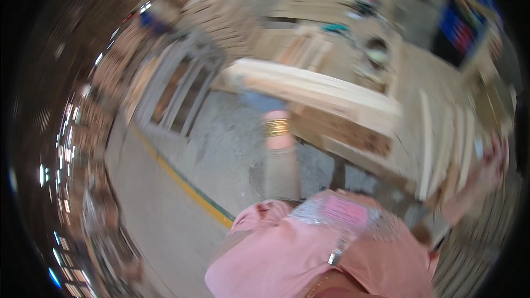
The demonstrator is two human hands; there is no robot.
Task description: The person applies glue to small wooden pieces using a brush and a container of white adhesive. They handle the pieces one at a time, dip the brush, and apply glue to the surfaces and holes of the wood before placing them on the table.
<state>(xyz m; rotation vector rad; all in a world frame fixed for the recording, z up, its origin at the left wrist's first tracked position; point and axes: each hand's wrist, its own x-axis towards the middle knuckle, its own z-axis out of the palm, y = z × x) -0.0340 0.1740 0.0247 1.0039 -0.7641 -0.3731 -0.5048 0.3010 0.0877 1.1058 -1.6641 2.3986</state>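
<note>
My left hand, in a blue-grey glove, grips the left end of a stack of long pale wooden planks. The planks slant across the middle of the view, over the near edge of a wooden worktable. Gold bangles circle that wrist below the glove. Far to the right, my right hand is smeared by motion beside several narrow wooden strips on the table. Its fingers cannot be made out.
A grey slatted frame stands on the floor at left, with stacked wood behind it. A co-worker in blue clothing is at the far right. A round container sits on the table. A yellow line crosses the floor.
</note>
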